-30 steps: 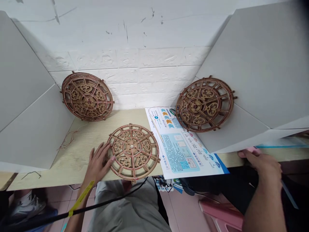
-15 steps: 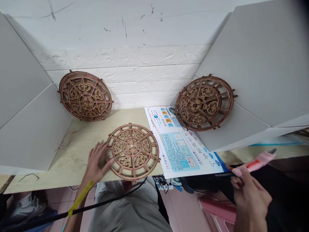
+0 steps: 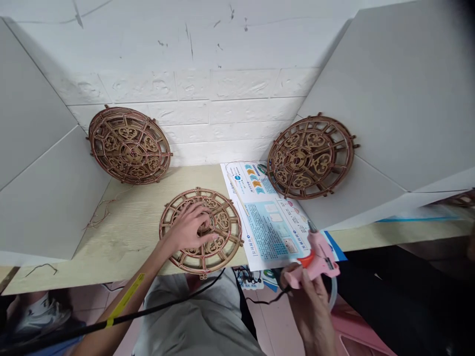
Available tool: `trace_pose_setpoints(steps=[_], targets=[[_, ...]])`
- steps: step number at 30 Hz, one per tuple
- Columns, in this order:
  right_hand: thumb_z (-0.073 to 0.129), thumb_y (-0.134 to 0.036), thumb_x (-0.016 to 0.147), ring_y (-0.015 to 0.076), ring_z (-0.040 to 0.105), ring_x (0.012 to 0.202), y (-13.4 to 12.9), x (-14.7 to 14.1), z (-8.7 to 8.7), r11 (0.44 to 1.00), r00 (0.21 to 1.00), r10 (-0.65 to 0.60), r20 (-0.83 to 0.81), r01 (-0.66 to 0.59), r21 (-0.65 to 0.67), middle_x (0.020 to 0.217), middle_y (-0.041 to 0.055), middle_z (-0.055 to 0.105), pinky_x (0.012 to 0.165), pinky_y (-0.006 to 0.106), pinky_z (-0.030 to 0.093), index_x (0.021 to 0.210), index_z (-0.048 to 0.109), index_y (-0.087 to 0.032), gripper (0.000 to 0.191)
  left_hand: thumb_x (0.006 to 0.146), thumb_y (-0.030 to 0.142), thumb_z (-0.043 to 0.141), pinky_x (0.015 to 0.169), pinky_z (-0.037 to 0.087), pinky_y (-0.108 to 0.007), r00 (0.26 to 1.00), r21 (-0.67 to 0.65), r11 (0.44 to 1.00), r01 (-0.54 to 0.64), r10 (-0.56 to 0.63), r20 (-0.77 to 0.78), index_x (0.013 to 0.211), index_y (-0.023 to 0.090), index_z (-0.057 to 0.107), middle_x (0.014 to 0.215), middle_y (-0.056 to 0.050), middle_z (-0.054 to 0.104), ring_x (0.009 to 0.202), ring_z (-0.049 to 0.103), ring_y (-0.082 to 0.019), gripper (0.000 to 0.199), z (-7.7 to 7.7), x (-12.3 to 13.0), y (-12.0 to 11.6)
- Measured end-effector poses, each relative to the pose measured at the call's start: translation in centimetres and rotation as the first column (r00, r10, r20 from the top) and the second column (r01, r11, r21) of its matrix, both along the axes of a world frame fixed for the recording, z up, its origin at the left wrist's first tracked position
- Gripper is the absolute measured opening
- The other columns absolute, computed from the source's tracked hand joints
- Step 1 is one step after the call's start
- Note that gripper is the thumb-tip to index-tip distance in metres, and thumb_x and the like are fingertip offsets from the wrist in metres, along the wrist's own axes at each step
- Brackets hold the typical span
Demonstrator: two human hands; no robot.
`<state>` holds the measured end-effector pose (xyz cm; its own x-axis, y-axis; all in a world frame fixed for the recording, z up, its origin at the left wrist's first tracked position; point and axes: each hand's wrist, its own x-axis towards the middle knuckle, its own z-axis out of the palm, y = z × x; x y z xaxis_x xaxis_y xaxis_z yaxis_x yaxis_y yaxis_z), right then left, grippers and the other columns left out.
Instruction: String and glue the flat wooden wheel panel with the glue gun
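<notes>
A round brown openwork disc [image 3: 224, 249] with wire strung across it lies flat at the table's front edge. Over its centre is my left hand [image 3: 191, 228], fingers spread and bent downward; the hand hides part of the scrollwork. My right hand [image 3: 309, 301] grips a pink glue gun [image 3: 321, 259] by its handle, past the front edge of the table. The gun's metal nozzle points up and away, over the printed sheet [image 3: 267, 237]. A clear glue stick curves out of the gun's back, and a black cord runs from its handle.
Similar discs lean at the back, one on the left [image 3: 129, 146] and one on the right [image 3: 311, 155]. Grey panels [image 3: 386, 99] flank the work spot. Loose wire [image 3: 102, 210] lies at left. A black cable [image 3: 159, 312] crosses before my lap.
My left hand has moved from the disc's left rim onto its centre. My right hand has brought the glue gun leftward from the far right and turned its nozzle up.
</notes>
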<state>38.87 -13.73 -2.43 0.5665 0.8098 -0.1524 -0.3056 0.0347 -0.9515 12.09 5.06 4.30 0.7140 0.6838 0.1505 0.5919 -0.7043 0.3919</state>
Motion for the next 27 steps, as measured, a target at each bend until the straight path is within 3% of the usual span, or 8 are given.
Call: trace_pose_setpoints(steps=[4,6,9,13,17,22,27], targets=[[0.084,-0.044,0.075,0.0174,0.063,0.08,1.9,-2.0,1.0,0.999,0.989,0.031,-0.147,-0.027,0.028,0.088,0.0032,0.066,0.072,0.031,0.053,0.105,0.063,-0.026,0.041,0.089,0.041,0.066,0.117,0.031,-0.053,1.0,-0.02,1.0,-0.014,0.014,0.017,0.083,0.021,0.057,0.135,-0.006,0.06,0.134,0.047,-0.03,0.023,-1.1,0.1,0.3],[0.085,-0.042,0.073,0.0143,0.06,0.067,2.4,-2.3,1.4,0.997,0.984,0.081,-0.161,-0.082,0.001,0.086,0.003,0.068,0.061,0.027,0.049,0.102,0.061,-0.025,0.041,0.091,0.04,0.063,0.117,0.031,-0.052,0.998,-0.03,0.999,-0.029,0.031,0.056,0.082,0.021,0.056,0.135,-0.005,0.061,0.134,0.047,-0.029,0.022,-1.4,-0.2,0.3],[0.085,-0.042,0.073,0.0101,0.044,0.049,3.1,-2.3,1.8,0.984,0.976,0.17,-0.135,-0.175,-0.027,0.063,-0.0051,0.057,0.048,0.023,0.034,0.092,0.052,-0.026,0.041,0.092,0.039,0.062,0.118,0.03,-0.05,0.994,-0.058,0.998,-0.033,0.039,0.106,0.08,0.021,0.058,0.136,-0.003,0.062,0.135,0.047,-0.027,0.022,-1.7,-0.5,0.5],[0.08,-0.05,0.078,0.0114,0.041,0.05,4.2,-2.2,2.3,0.949,0.953,0.3,-0.033,-0.301,-0.094,0.051,-0.0081,0.039,0.051,0.025,0.03,0.077,0.045,-0.024,0.044,0.092,0.038,0.064,0.12,0.026,-0.052,0.989,-0.105,0.994,-0.04,0.054,0.139,0.078,0.021,0.059,0.136,-0.001,0.063,0.138,0.045,-0.027,0.023,-1.9,-0.4,0.6],[0.069,-0.062,0.086,0.0106,0.035,0.05,5.0,-2.1,3.0,0.898,0.898,0.429,0.096,-0.413,-0.151,0.055,-0.0037,0.046,0.052,0.027,0.026,0.072,0.049,-0.022,0.046,0.092,0.038,0.064,0.122,0.022,-0.054,0.987,-0.115,0.993,-0.031,0.048,0.151,0.078,0.021,0.06,0.137,-0.001,0.062,0.137,0.047,-0.027,0.022,-2.3,-0.4,0.6],[0.06,-0.076,0.083,0.0128,0.04,0.052,6.2,-1.9,3.9,0.858,0.847,0.5,0.181,-0.456,-0.238,0.053,-0.003,0.047,0.054,0.028,0.032,0.065,0.04,-0.024,0.059,0.092,0.036,0.064,0.121,0.024,-0.053,0.984,-0.084,0.996,-0.024,0.038,0.176,0.08,0.021,0.06,0.137,-0.002,0.062,0.133,0.051,-0.026,0.019,-2.8,-0.6,0.6],[0.063,-0.078,0.079,0.0131,0.042,0.055,7.8,-1.8,5.3,0.787,0.727,0.61,0.317,-0.506,-0.354,0.056,-0.0021,0.05,0.055,0.028,0.034,0.073,0.056,-0.02,0.059,0.09,0.031,0.066,0.123,0.021,-0.053,0.981,-0.087,0.996,-0.018,0.035,0.192,0.078,0.021,0.058,0.136,-0.001,0.063,0.132,0.052,-0.024,0.018,-3.1,-0.6,0.6]])
